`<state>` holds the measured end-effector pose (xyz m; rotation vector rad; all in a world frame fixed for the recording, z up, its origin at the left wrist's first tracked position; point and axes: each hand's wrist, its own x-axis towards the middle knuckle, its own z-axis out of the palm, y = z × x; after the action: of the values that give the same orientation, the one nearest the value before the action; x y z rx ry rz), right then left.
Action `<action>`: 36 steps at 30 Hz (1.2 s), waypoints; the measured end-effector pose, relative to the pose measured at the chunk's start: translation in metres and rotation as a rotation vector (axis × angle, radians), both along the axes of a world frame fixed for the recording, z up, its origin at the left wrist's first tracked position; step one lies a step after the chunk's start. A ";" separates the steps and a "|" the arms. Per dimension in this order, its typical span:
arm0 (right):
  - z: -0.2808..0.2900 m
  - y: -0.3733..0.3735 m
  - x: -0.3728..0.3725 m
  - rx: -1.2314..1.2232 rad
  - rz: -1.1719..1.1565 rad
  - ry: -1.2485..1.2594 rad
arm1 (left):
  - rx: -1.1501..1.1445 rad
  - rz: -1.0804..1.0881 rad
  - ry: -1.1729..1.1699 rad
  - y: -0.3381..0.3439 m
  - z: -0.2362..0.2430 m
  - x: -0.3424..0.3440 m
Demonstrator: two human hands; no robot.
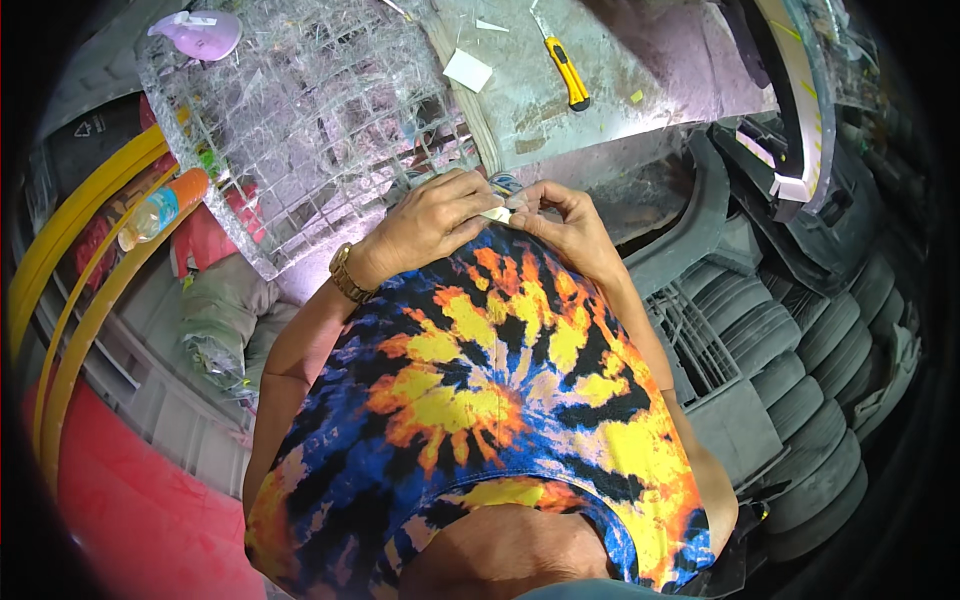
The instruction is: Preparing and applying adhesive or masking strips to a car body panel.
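Close against the front of my tie-dyed shirt, my left hand [432,222] and my right hand [567,226] meet at the near edge of the work surface. Between their fingertips is a small white piece [497,214], pinched from both sides; fingers partly cover it, and its exact kind is unclear. Beyond my hands lies a white square piece [467,70], flat on the work surface. A yellow and black utility knife [567,75] rests farther right, its blade end pointing away from me.
A wire grid [330,120] covers the left of the work surface, with a pale purple rounded object [205,35] on its far corner. Left of it are an orange-and-clear bottle [163,208] and curved yellow bars [85,220]. Dark moulded parts [800,350] are stacked at right.
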<state>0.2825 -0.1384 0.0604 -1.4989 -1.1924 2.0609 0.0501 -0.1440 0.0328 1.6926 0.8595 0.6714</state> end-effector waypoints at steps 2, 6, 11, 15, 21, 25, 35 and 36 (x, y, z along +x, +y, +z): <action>-0.002 -0.002 -0.001 -0.047 -0.025 -0.013 | 0.102 0.001 0.086 -0.002 0.000 0.000; -0.006 -0.006 0.000 0.045 0.041 -0.042 | 0.215 0.012 0.191 -0.004 0.006 0.002; 0.001 -0.006 -0.005 0.077 0.049 -0.067 | 0.237 -0.006 0.192 -0.003 0.007 0.003; -0.003 -0.008 -0.005 0.040 0.067 -0.067 | 0.138 -0.006 0.144 -0.001 0.009 0.002; -0.006 -0.011 -0.007 0.037 0.048 -0.033 | -0.059 0.018 -0.034 0.002 0.004 0.004; -0.007 -0.012 -0.007 0.087 0.043 -0.042 | 0.044 0.023 0.018 0.001 0.001 0.006; -0.007 -0.005 -0.006 -0.107 -0.029 -0.038 | 0.094 0.007 0.079 0.006 0.006 0.010; -0.009 -0.005 -0.007 -0.106 -0.030 -0.038 | 0.095 0.006 0.079 0.007 0.005 0.010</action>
<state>0.2759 -0.1439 0.0517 -1.6009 -1.0830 2.1149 0.0605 -0.1370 0.0381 1.8118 0.9006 0.6626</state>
